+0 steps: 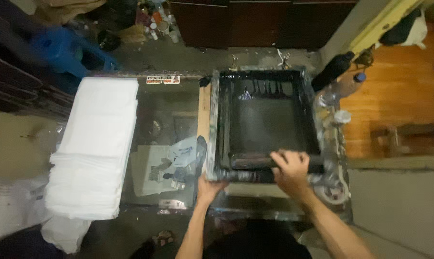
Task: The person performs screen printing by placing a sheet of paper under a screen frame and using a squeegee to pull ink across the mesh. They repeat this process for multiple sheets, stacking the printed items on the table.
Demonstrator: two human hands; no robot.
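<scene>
At six o'clock the left hand (208, 186) presses on the near-left corner of the screen frame (215, 125); its fingers lie beneath or against the rail, so their grip cannot be told. Just beyond, toward five o'clock, the right hand (290, 169) has its fingers clenched around the squeegee (255, 162), which lies across the frame's near end. Even pressure and a level blade would likely serve best here. At nine o'clock, a stack of white sheets (97, 144) rests on the tabletop (171, 103).
</scene>
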